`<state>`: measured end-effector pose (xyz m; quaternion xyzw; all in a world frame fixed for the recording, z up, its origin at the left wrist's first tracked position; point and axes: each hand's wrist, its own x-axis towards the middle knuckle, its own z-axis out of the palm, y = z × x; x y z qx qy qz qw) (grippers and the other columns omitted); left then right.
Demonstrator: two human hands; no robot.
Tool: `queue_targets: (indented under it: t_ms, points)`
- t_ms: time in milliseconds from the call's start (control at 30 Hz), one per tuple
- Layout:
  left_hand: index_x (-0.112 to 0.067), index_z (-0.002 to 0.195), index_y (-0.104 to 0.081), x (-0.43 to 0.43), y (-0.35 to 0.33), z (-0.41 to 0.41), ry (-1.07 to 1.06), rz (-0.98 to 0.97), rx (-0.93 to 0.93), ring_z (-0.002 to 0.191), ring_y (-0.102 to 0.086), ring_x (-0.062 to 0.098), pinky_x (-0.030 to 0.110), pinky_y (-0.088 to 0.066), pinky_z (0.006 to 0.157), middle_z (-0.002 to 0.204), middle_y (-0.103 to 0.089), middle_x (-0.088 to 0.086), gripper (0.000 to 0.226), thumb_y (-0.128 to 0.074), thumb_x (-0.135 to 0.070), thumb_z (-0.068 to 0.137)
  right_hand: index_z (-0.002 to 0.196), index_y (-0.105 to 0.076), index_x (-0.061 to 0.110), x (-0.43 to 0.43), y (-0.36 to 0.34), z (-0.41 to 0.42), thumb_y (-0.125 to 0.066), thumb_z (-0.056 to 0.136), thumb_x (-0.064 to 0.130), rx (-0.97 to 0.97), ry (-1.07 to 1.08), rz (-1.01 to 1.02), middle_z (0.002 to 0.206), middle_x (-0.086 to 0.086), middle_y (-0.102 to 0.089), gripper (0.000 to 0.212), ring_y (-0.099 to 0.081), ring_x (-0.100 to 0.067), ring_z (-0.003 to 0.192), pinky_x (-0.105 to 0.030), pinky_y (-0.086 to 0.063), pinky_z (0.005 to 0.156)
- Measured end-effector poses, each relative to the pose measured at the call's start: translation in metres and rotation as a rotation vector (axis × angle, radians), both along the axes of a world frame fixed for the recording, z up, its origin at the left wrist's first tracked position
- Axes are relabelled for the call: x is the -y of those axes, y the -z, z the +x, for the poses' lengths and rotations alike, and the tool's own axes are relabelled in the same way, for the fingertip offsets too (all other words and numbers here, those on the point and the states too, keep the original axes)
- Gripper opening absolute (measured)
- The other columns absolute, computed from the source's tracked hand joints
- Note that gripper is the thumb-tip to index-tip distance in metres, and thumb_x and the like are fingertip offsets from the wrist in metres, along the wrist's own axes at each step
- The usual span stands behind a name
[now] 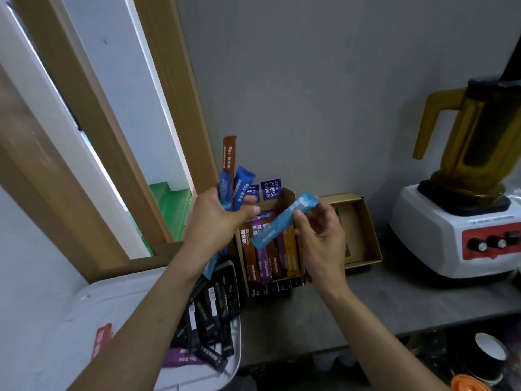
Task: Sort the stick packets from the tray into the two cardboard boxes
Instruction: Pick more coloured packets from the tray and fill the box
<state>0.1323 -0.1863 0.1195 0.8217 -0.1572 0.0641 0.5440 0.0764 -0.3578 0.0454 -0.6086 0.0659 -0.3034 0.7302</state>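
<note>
Your right hand [318, 235] is pinching a light blue packet [282, 221] over the box [287, 196] below it, while your left hand [217, 218] is gripping a loose bunch [240, 187] that could be slipping if you wiggle.

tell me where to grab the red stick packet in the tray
Pinch the red stick packet across its narrow width at the exposed upper end, coming from above: it lies flat and alone on the white tray, and the left forearm covers its lower end.
</note>
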Motion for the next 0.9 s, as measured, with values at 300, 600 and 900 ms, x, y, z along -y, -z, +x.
queue_targets:
  t_ms: [300,600,900]
  points:
    - [-0.029,0.096,-0.063,0.024,-0.007,0.004,0.048,0.132,-0.028,0.087,-0.075,0.008,0.04,-0.062,0.087,0.094,-0.076,-0.008,0.029,-0.086,-0.031,0.079,0.143,-0.048,0.02,-0.003,0.007,-0.006,-0.072,0.093,0.017,-0.047,-0.195,-0.106,0.104,0.0,-0.077,0.055,-0.075,-0.009,0.102,-0.029,-0.063,0.083]
    - [-0.028,0.096,-0.061,0.029,-0.002,0.008,-0.031,0.283,0.101,0.093,-0.068,0.011,0.029,-0.054,0.077,0.094,-0.068,-0.01,0.012,-0.072,-0.025,0.094,0.12,-0.059,0.03,0.009,0.03,-0.016,-0.081,0.085,0.031,-0.31,-0.231,-0.381,0.11,0.004,-0.075,0.041,-0.075,-0.004,0.09,-0.03,-0.065,0.073]
    - [-0.019,0.099,-0.058,0.057,0.015,0.029,-0.01,0.701,0.153,0.089,-0.064,0.019,0.028,-0.042,0.066,0.089,-0.061,-0.006,0.014,-0.069,-0.018,0.09,0.102,-0.065,0.027,-0.009,0.071,-0.028,-0.065,0.093,0.046,-0.132,0.127,-1.253,0.105,0.008,-0.065,0.021,-0.061,-0.003,0.087,-0.014,-0.048,0.067]
